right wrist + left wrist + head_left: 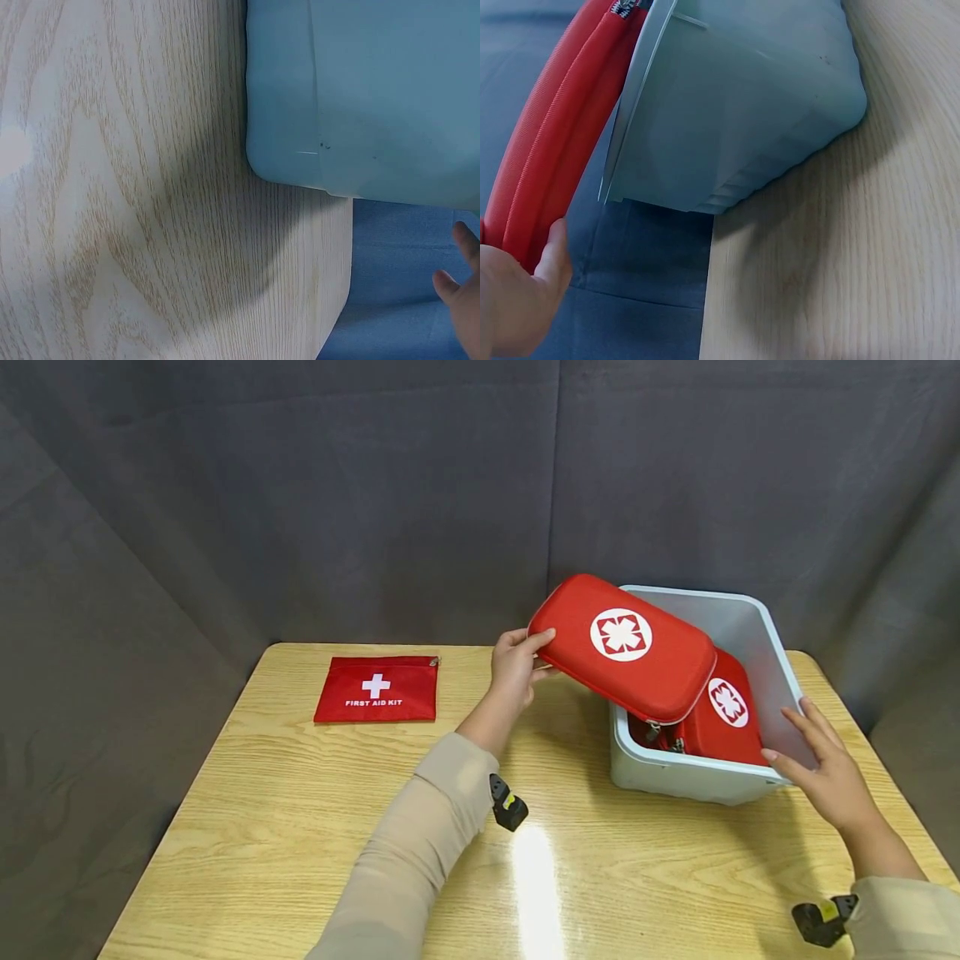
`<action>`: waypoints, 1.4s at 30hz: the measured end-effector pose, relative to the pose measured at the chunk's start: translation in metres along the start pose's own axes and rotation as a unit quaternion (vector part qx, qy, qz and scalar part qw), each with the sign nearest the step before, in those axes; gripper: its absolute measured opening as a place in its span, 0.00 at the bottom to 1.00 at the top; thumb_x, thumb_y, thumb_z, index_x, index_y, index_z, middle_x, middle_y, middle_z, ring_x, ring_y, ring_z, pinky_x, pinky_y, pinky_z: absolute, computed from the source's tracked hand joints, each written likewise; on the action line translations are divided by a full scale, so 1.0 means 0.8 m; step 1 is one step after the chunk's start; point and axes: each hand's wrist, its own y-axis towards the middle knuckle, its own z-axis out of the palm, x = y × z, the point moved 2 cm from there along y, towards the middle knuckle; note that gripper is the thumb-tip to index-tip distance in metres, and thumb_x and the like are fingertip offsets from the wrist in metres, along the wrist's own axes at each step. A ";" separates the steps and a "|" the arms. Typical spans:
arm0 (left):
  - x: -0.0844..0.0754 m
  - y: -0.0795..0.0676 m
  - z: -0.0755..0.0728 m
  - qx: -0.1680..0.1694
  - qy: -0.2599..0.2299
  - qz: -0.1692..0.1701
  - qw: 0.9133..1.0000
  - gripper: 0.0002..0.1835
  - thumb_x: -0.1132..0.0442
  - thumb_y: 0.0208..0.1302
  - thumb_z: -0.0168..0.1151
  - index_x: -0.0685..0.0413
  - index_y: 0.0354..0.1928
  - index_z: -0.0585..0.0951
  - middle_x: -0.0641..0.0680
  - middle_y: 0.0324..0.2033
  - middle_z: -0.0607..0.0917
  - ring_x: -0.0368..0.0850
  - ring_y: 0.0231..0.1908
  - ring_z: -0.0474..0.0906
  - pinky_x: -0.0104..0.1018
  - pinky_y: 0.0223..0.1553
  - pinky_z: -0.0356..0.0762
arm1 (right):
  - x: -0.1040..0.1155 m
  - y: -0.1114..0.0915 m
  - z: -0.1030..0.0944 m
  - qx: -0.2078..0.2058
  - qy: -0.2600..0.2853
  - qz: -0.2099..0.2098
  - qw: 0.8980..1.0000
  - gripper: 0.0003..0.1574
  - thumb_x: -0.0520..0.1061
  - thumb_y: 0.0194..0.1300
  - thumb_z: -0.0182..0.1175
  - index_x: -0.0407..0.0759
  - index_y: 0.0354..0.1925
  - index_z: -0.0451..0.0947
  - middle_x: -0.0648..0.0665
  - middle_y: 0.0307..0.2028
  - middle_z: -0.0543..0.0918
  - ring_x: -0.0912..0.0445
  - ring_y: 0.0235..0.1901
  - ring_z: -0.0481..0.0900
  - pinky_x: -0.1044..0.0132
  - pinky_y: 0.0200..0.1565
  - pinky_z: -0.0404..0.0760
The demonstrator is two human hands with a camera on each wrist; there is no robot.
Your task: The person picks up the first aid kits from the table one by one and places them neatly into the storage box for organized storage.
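My left hand [517, 670] grips the left end of a red zippered first aid case [570, 631], thumb on top and fingers beneath. The case tilts over the left part of a grey plastic bin [750, 618], its right end lower than its left. Inside the bin lies another red first aid case [731, 739] with a white round emblem, partly covered by the upper one. At the bin's front right corner is my right hand [836, 772], fingers spread, the thumb at the rim. The left wrist view shows the held case [555, 127] edge-on beside the bin's wall [727, 97].
A flat red pouch [382, 706] lettered FIRST AID KIT lies at the back left of the wooden table [300, 827]. Grey curtains [375, 502] hang right behind the table and along both sides.
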 end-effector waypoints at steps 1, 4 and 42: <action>0.000 0.000 0.001 0.001 0.004 0.001 1.000 0.18 0.67 0.50 0.62 0.63 0.41 0.68 0.56 0.29 0.78 0.43 0.18 0.76 0.42 0.29 0.77 | 0.001 0.000 0.000 -0.001 0.001 -0.003 1.000 0.40 0.45 0.57 0.54 0.34 0.62 0.49 0.41 0.65 0.39 0.42 0.62 0.35 0.31 0.48 0.43; 0.000 0.002 0.005 0.004 0.019 0.007 1.000 0.18 0.66 0.50 0.62 0.63 0.42 0.67 0.58 0.31 0.78 0.44 0.19 0.76 0.45 0.32 0.76 | 0.002 0.001 0.000 -0.004 0.003 -0.016 1.000 0.39 0.44 0.57 0.53 0.33 0.62 0.50 0.40 0.65 0.39 0.43 0.62 0.35 0.33 0.50 0.41; -0.005 0.002 0.058 0.034 0.178 0.023 0.983 0.17 0.62 0.50 0.63 0.58 0.40 0.71 0.53 0.29 0.76 0.46 0.22 0.76 0.42 0.29 0.77 | -0.003 -0.002 -0.004 0.003 0.009 0.005 1.000 0.41 0.45 0.56 0.53 0.35 0.63 0.47 0.41 0.65 0.38 0.41 0.62 0.34 0.31 0.47 0.42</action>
